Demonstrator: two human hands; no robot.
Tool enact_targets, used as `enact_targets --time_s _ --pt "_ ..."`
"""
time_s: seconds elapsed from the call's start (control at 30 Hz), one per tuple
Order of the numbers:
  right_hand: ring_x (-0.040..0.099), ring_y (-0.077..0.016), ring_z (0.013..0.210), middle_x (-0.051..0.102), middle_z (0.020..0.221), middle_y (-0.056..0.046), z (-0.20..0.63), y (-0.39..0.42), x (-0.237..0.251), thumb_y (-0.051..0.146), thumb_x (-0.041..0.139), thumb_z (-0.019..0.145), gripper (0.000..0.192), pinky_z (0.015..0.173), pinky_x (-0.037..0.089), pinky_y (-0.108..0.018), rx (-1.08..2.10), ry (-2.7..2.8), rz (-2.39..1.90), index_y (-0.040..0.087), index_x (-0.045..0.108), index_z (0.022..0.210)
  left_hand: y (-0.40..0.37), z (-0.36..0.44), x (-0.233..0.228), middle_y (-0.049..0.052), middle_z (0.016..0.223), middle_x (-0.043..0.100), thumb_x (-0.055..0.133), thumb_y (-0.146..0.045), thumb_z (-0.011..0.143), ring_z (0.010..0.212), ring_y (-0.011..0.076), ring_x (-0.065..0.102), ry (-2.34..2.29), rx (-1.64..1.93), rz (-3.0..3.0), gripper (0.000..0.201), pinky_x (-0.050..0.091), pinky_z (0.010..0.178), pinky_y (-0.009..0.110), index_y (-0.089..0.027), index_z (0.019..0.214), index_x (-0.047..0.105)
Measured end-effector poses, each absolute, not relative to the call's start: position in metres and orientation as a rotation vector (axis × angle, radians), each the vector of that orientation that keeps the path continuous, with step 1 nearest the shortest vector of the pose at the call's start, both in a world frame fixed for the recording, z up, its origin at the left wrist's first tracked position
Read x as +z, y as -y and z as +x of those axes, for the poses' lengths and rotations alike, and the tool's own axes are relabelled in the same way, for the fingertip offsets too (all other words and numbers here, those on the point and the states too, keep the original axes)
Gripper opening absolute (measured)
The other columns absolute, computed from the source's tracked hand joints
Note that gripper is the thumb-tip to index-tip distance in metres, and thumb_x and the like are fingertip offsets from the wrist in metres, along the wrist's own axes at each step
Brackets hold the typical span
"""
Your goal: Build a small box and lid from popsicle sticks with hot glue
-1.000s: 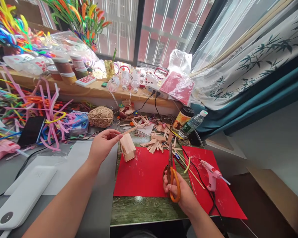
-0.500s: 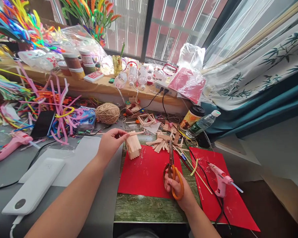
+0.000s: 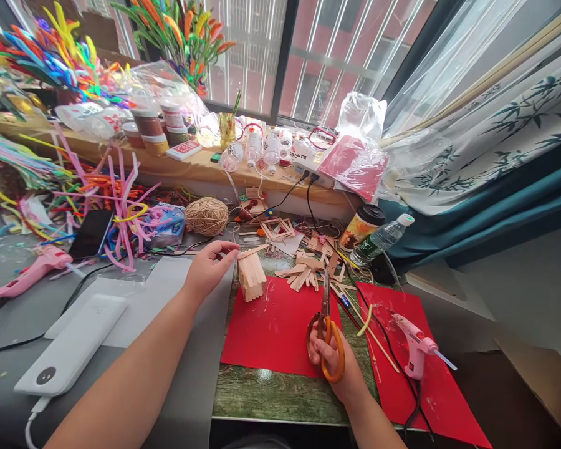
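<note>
Between thumb and fingers, my left hand (image 3: 210, 268) pinches one end of a thin wooden craft stick (image 3: 255, 251). The stick lies across the upper end of a small structure of craft sticks (image 3: 251, 277), which stands at the back left corner of a red sheet (image 3: 271, 340). Whether stick and structure touch, I cannot tell. My right hand (image 3: 330, 355) is wrapped around the orange handles of a pair of scissors (image 3: 326, 305). Their blades point away from me and look closed, over the right part of the red sheet.
Loose craft sticks (image 3: 303, 271) are piled behind the sheet. On the right, a pink glue gun (image 3: 416, 349) with its cord lies on a second red sheet (image 3: 442, 405). A water bottle (image 3: 381, 240) and a cup (image 3: 361, 227) stand behind. A power bank (image 3: 72, 346) and twine ball (image 3: 206, 216) are left.
The view has shifted slightly. The craft stick in my left hand now slants up a little more at its right end. My right hand keeps hold of the scissors in nearly the same place.
</note>
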State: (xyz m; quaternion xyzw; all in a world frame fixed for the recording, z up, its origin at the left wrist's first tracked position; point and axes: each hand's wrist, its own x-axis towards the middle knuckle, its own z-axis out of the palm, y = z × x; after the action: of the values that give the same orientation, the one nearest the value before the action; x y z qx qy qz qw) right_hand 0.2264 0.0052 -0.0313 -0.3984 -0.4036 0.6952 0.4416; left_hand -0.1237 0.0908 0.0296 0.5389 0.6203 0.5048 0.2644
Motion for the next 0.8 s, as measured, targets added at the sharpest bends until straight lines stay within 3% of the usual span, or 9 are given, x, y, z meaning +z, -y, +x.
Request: enact_targets --time_s 0.1,0.3,0.47,0.63,0.73,0.8 --pt "0.052 -0.011 0.063 0.053 0.083 0.004 0.227 -0.003 -0.033 0.037 0.082 0.084 0.04 0.062 0.041 -0.026 1.666 1.073 -1.006 0.026 0.056 0.113 -0.091 -0.122 0.028 0.007 0.113 0.076 0.069 -0.054 0.086 0.096 0.0231 0.066 -1.628 1.281 1.534 0.039 0.048 0.081 0.031 -0.024 0.11 0.078" --pt "0.067 -0.0178 0.074 0.065 0.097 -0.003 0.226 -0.002 -0.029 0.04 0.08 0.087 0.041 0.077 0.052 -0.035 1.631 1.172 -1.073 0.025 0.055 0.116 -0.087 -0.112 0.029 0.004 0.111 0.078 0.065 -0.048 0.091 0.085 0.0203 0.065 -1.716 1.278 1.476 0.031 0.048 0.079 0.031 -0.026 0.108 0.077" --pt "0.06 -0.0126 0.056 0.062 0.085 0.001 0.224 -0.004 -0.034 0.043 0.082 0.084 0.044 0.06 0.049 -0.029 1.706 1.162 -1.065 0.024 0.054 0.112 -0.086 -0.107 0.029 0.005 0.106 0.079 0.066 -0.046 0.09 0.087 0.0218 0.067 -1.693 1.316 1.39 0.029 0.049 0.079 0.032 -0.024 0.105 0.077" --pt "0.046 -0.0073 0.044 0.055 0.075 0.006 0.223 -0.002 -0.04 0.051 0.082 0.081 0.046 0.047 0.041 -0.024 1.716 1.159 -0.974 0.024 0.051 0.103 -0.087 -0.108 0.031 0.009 0.126 0.073 0.065 -0.039 0.09 0.113 0.0255 0.066 -1.626 1.454 1.432 0.021 0.049 0.091 0.035 -0.021 0.096 0.076" --pt "0.043 -0.007 0.043 0.054 0.073 0.006 0.221 0.002 -0.04 0.053 0.078 0.084 0.042 0.045 0.04 -0.024 1.632 1.162 -0.973 0.025 0.052 0.101 -0.081 -0.107 0.036 0.007 0.112 0.074 0.062 -0.035 0.095 0.105 0.0229 0.065 -1.721 1.574 1.621 0.018 0.049 0.09 0.035 -0.022 0.099 0.073" --pt "0.05 -0.0093 0.049 0.057 0.078 0.004 0.219 0.006 -0.04 0.05 0.078 0.086 0.039 0.05 0.045 -0.025 1.496 1.138 -1.038 0.026 0.052 0.101 -0.072 -0.099 0.039 0.006 0.098 0.073 0.062 -0.032 0.096 0.094 0.0207 0.064 -1.714 1.67 1.776 0.015 0.049 0.087 0.035 -0.023 0.101 0.073"
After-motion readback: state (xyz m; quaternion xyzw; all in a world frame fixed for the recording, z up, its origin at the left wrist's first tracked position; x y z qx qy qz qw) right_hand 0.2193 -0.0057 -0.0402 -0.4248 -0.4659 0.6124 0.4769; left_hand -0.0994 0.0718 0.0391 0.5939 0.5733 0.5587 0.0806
